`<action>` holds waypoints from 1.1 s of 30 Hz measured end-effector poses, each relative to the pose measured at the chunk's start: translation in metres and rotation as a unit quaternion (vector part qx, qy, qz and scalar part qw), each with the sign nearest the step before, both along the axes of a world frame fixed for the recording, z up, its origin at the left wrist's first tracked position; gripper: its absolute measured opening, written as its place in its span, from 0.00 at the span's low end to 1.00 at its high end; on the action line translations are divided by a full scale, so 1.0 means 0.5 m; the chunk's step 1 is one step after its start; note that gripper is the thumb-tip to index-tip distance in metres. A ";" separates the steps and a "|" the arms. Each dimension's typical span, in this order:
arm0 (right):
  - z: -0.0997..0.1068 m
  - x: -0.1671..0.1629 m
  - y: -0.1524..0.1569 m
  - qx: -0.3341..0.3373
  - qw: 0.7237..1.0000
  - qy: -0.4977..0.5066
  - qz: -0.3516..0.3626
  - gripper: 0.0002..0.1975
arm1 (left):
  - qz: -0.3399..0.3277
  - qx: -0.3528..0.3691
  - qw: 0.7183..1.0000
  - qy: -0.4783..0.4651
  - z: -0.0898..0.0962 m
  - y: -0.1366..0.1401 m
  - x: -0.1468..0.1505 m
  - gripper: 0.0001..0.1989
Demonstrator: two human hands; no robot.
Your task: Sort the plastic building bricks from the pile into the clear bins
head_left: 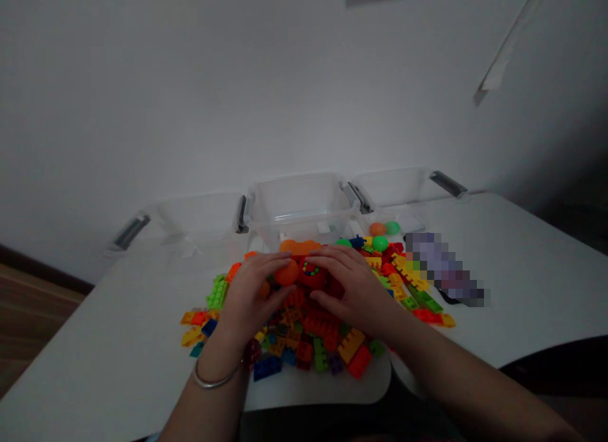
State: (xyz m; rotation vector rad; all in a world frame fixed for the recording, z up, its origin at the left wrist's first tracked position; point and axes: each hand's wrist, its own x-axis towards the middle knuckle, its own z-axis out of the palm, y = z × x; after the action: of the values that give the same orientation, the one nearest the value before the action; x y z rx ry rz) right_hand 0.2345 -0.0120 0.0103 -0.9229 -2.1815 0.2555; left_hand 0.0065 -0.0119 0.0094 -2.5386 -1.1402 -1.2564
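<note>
A heap of colourful building blocks (327,325) lies on the white table under both hands. My left hand (251,293) is curled around an orange ball (286,273), with thumb and fingers on its left side. Just beside it, my right hand (349,284) has its fingers bent over a red round piece (312,276) with small coloured beads on its front. Part of that red piece is hidden by the fingers. An orange piece (300,247) lies behind the hands, and a green ball (380,243) sits at the heap's back right.
Three clear plastic bins stand along the wall: a left bin (199,200), a middle bin (304,219) and a right bin (394,178). An orange ball (377,228) and a green ball (392,228) show by the right one. A pixelated object (444,268) lies right of the heap.
</note>
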 end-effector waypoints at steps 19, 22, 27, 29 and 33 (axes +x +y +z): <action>-0.011 -0.018 -0.011 -0.047 0.992 0.118 0.003 0.18 | -0.079 0.123 0.989 0.025 0.004 -0.009 0.032 0.12; -0.014 -0.016 -0.009 -0.025 0.991 0.132 0.002 0.18 | -0.073 0.120 0.990 0.016 -0.001 -0.010 0.029 0.14; -0.016 -0.021 -0.008 -0.019 0.991 0.129 0.013 0.19 | -0.061 0.138 0.988 0.030 -0.008 -0.013 0.027 0.15; -0.014 -0.020 -0.007 -0.007 0.992 0.130 0.009 0.18 | -0.049 0.138 0.988 0.039 -0.006 -0.013 0.024 0.14; 0.005 0.010 0.008 0.013 0.986 0.149 -0.067 0.17 | 0.006 0.126 0.991 0.037 0.000 -0.008 0.009 0.17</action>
State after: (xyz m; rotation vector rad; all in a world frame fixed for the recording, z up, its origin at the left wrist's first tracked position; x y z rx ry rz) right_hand 0.2393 -0.0081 0.0129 -0.9485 -1.8375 0.2803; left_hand 0.0112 -0.0159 0.0092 -2.3669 -0.9160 -1.2060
